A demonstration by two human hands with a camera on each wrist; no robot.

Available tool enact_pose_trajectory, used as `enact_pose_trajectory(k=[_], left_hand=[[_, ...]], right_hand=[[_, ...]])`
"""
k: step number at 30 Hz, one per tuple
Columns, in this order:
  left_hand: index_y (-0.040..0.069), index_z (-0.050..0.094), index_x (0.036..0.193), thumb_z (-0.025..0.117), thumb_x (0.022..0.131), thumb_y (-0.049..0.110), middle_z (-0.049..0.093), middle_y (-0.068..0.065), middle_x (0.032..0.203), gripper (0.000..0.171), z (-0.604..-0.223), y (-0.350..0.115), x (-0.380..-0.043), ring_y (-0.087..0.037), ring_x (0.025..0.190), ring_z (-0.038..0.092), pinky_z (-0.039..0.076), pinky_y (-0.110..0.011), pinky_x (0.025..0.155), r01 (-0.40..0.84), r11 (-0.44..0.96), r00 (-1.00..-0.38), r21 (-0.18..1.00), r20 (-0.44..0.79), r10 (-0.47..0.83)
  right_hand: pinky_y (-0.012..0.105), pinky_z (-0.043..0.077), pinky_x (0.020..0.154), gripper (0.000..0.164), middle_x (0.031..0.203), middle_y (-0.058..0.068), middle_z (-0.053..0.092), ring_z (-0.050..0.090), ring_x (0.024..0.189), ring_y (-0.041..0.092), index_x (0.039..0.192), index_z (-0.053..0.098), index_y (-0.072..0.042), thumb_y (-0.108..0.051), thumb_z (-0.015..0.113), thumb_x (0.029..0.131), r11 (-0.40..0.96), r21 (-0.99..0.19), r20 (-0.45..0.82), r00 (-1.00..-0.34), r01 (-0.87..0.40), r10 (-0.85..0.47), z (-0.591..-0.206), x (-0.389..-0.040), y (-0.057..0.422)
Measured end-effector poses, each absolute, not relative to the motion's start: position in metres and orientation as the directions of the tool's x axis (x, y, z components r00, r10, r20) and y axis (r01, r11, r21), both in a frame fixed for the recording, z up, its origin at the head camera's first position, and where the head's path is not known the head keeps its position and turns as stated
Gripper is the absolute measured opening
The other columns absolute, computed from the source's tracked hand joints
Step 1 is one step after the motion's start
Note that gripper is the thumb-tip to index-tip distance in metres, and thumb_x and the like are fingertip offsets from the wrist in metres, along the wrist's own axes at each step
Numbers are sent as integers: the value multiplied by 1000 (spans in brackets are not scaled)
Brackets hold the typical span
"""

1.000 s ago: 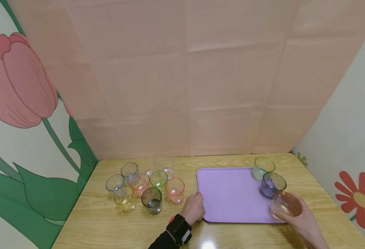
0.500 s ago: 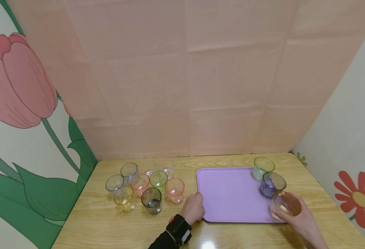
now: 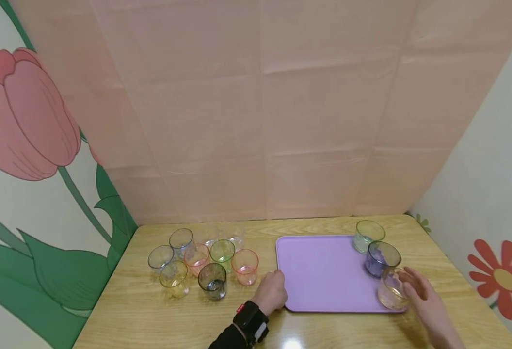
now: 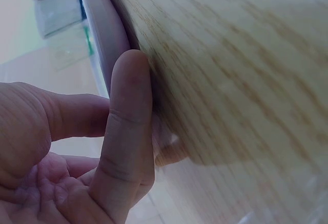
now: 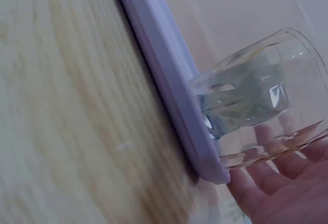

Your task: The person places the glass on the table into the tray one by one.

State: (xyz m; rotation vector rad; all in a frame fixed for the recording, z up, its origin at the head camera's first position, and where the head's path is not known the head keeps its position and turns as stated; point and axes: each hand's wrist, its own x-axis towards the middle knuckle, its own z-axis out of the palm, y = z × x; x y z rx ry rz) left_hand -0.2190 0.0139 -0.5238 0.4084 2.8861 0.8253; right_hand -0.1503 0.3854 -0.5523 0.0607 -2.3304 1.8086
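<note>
My left hand (image 3: 271, 292) pinches the left rim of the purple tray (image 3: 321, 276) near its front corner; in the left wrist view a finger (image 4: 130, 90) lies along the rim's outer side. At the tray's front right corner stands a pale amber glass (image 3: 391, 293), upright. My right hand (image 3: 424, 298) is just right of it, fingers loosened; the right wrist view shows the fingers behind the clear glass wall (image 5: 266, 90), and whether they touch it I cannot tell. Behind it along the tray's right side stand a dark bluish glass (image 3: 382, 261) and a green-rimmed glass (image 3: 369, 237).
Left of the tray several glasses stand close together on the wooden table (image 3: 125, 310), among them a smoky grey glass (image 3: 213, 283), a pink glass (image 3: 245, 269) and a yellow glass (image 3: 174, 280). A pinkish covering (image 3: 260, 121) rises behind the table, with painted walls at the sides.
My right hand has loosened its grip on the amber glass and drawn slightly right, leaving the glass on the tray corner. The left hand has stayed on the rim.
</note>
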Motion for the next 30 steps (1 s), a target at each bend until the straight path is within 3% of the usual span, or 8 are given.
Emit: enact_pose_trajectory(k=[2, 5, 9, 12, 16, 20, 23, 30], left_hand=[[-3, 60, 90, 65, 77, -5, 59, -15, 75, 14, -524, 14, -219, -22, 64, 55, 45, -29, 52, 226, 815, -957, 533, -33, 287], [-3, 60, 90, 65, 77, -5, 60, -15, 76, 14, -524, 14, -219, -22, 64, 55, 45, -30, 53, 227, 817, -958, 531, -31, 286], [-3, 60, 91, 65, 78, -5, 60, -15, 76, 14, -524, 14, -219, -22, 64, 55, 46, -30, 53, 226, 819, -959, 527, -29, 284], [-3, 60, 90, 65, 78, -4, 61, -16, 75, 13, -525, 14, -219, -22, 64, 56, 47, -30, 54, 233, 822, -959, 519, -19, 284], [-2, 60, 89, 65, 78, -4, 61, -16, 75, 12, -525, 14, -218, -22, 64, 56, 47, -31, 54, 238, 824, -959, 515, -13, 284], [-2, 60, 89, 66, 78, -4, 61, -16, 75, 13, -525, 14, -218, -22, 63, 55, 46, -30, 53, 233, 821, -959, 521, -19, 284], [-2, 60, 89, 66, 78, -4, 61, -16, 75, 13, -524, 14, -218, -22, 63, 55, 46, -30, 54, 235, 821, -959, 520, -16, 284], [-2, 60, 89, 66, 78, -3, 61, -16, 75, 13, -525, 14, -217, -22, 63, 56, 46, -30, 53, 237, 824, -959, 515, -13, 284]], right_hand=[[4, 37, 79, 36, 121, -36, 52, 49, 106, -21, 142, 33, -35, -28, 22, 109, 202, -964, 185, -982, -174, 38, -552, -152, 391], [7, 38, 79, 52, 124, -32, 56, 52, 109, -17, 136, 39, -40, -41, -2, 105, 40, -978, 204, -977, -207, -56, -554, -156, 401], [11, 48, 83, 68, 120, -20, 66, 62, 107, -6, 126, 57, -36, -54, -3, 99, -234, -964, 153, -982, -123, -111, -554, -162, 414], [19, 54, 82, 71, 109, -17, 71, 67, 100, 0, 112, 65, -35, -64, 4, 94, -282, -959, -13, -997, 33, -71, -552, -166, 423], [24, 56, 79, 84, 97, -20, 70, 68, 91, 0, 130, 58, -13, -70, 10, 90, -60, -963, -265, -962, 261, 63, -546, -176, 428], [25, 54, 73, 93, 109, 3, 73, 60, 83, -7, 145, 31, 14, -65, 22, 97, 288, -873, -359, -918, 395, 169, -539, -188, 429], [23, 50, 74, 77, 126, 23, 63, 57, 89, -3, 143, 35, 13, -51, 41, 101, 467, -793, -355, -920, 391, 167, -536, -194, 430], [26, 51, 75, 62, 126, 25, 62, 58, 98, 13, 136, 48, 11, -35, 61, 96, 576, -753, -316, -943, 317, 106, -544, -200, 437]])
